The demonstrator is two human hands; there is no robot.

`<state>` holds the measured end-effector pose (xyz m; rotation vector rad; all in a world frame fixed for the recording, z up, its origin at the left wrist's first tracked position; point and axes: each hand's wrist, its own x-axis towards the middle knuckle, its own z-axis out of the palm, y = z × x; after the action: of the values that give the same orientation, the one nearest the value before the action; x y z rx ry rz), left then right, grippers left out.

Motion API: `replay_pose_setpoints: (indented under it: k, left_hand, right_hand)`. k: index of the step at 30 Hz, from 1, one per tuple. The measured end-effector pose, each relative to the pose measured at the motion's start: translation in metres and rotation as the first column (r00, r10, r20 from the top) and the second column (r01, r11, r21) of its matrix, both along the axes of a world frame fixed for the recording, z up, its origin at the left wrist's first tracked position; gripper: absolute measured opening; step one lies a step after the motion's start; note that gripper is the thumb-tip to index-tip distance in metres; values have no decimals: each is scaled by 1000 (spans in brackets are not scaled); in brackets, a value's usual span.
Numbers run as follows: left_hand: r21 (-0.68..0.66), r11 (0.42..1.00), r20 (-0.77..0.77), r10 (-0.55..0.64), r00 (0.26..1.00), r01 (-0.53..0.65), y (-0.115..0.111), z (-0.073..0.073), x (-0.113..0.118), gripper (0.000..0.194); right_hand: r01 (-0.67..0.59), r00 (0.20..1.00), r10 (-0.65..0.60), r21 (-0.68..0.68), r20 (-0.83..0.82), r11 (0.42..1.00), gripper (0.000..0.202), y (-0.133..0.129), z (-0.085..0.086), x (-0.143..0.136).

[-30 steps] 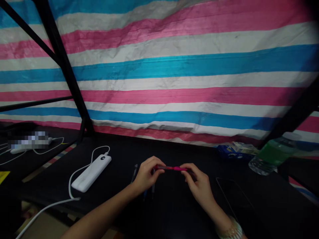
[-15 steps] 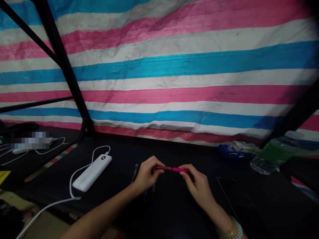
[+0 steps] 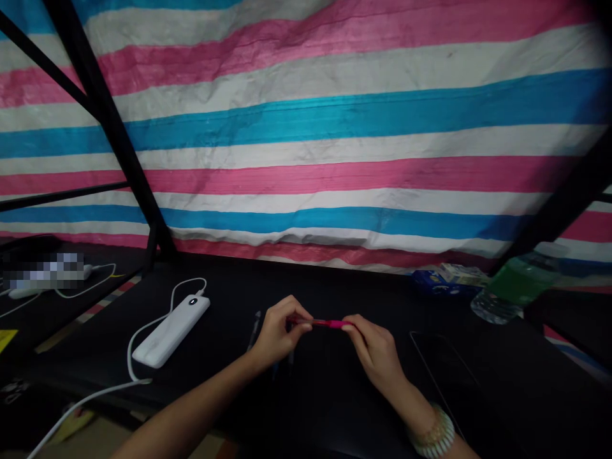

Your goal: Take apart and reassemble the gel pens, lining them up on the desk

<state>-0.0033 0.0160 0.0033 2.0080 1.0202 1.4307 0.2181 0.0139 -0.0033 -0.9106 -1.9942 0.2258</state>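
Observation:
Between my two hands a pink-red pen [image 3: 321, 322] lies nearly level above the black table [image 3: 329, 408]. My left hand [image 3: 281, 331] pinches its darker see-through end between thumb and fingers. On the bright pink end, my right hand [image 3: 375, 350] closes in a similar pinch. The tips of the pen are hidden by the fingers. A dark pen [image 3: 255, 328] rests on the table just left of my left hand. Other pens [image 3: 291, 358] lie partly behind and below that hand.
A white power bank [image 3: 172, 328] with a plugged-in cable [image 3: 134, 344] lies at left. To the right are a dark phone [image 3: 447, 366], a blue packet [image 3: 430, 282] and a tilted bottle with a green label [image 3: 519, 284]. Black metal posts [image 3: 127, 150] frame a striped sheet [image 3: 335, 115].
The view has shifted slightly, so most things appear a little further left. Both hands keep their pinch on the pen, and the right one sits slightly closer along it.

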Motion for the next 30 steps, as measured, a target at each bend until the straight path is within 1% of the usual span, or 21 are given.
replay_pose_setpoints:
  k: [2, 4, 5, 6, 8, 9, 12, 13, 14, 15, 17, 18, 19, 20, 21, 23, 25, 28, 29, 30]
  left_hand:
    - [-11, 1000, 10, 5, 1000, -4, 1, 0, -1, 3]
    - [-42, 999, 20, 34, 999, -34, 2, 1, -1, 3]
    - [-63, 997, 24, 49, 999, -47, 3, 1, -2, 4]
    - [-81, 995, 24, 60, 998, -58, 3, 1, -2, 4]
    - [-94, 994, 16, 63, 998, -61, 3, 0, -2, 4]
    - [-90, 994, 15, 57, 998, -55, 3, 0, -2, 4]
    - [-61, 998, 22, 29, 999, -27, 3, 0, -2, 5]
    - [-56, 998, 22, 21, 1000, -20, 3, -1, -3, 5]
    - [-55, 998, 20, 20, 1000, -19, 4, -1, -3, 6]
    - [-59, 998, 18, 26, 1000, -25, 4, -2, -3, 7]
    - [-81, 996, 15, 50, 999, -48, 5, -3, -3, 7]
    - [-89, 994, 14, 62, 998, -60, 5, -3, -3, 7]
    - [-93, 993, 15, 70, 997, -68, 5, -3, -3, 7]
    - [-92, 993, 14, 72, 997, -70, 5, -3, -3, 7]
    - [-86, 994, 10, 69, 998, -68, 5, -2, -3, 7]
    - [-74, 995, -2, 60, 998, -60, 3, -1, -3, 7]
    - [-79, 995, -11, 60, 998, -61, 2, -1, -2, 8]
    - [-96, 993, -16, 71, 997, -72, 2, -1, -2, 10]
    - [-93, 993, -21, 68, 997, -70, 2, -1, -1, 10]
    - [-83, 994, -28, 64, 998, -66, 2, -1, -1, 10]
  right_hand:
    - [-27, 1000, 27, -114, -6, 993, 20, 0, 2, -1]
    - [-44, 999, 42, -189, -16, 981, 26, -1, 2, -2]
    - [-49, 999, 45, -209, -28, 977, 28, -1, 1, -2]
    - [-51, 998, 42, -220, -42, 974, 26, 0, 0, -3]
    - [-44, 998, 33, -231, -54, 972, 15, 0, -1, -3]
    - [-34, 999, 26, -236, -39, 971, 12, 0, -1, -3]
    - [0, 999, 8, -230, 32, 973, 24, 1, 2, -1]
    - [-2, 999, 10, -235, 35, 972, 22, 2, 3, -1]
    - [-8, 1000, 13, -241, 18, 970, 17, 2, 3, 0]
    - [-20, 1000, 17, -246, -16, 969, 16, 3, 3, 1]
    - [-47, 995, 25, -245, -94, 968, 29, 5, 2, 2]
    - [-55, 993, 27, -238, -116, 970, 28, 5, 1, 2]
    - [-55, 992, 26, -232, -123, 971, 21, 6, 0, 3]
    - [-48, 993, 22, -230, -112, 972, 13, 6, 1, 3]
    - [-33, 996, 14, -233, -86, 972, 12, 5, 1, 4]
    - [-7, 1000, 0, -240, -27, 971, 17, 5, 3, 4]
    - [-5, 1000, 3, -238, -8, 971, 15, 4, 5, 4]
    - [-3, 1000, 1, -173, -17, 985, 17, 4, 6, 4]
    - [8, 1000, -7, -141, 4, 990, 13, 3, 6, 4]
    - [22, 999, -18, -113, 37, 993, 16, 3, 7, 4]
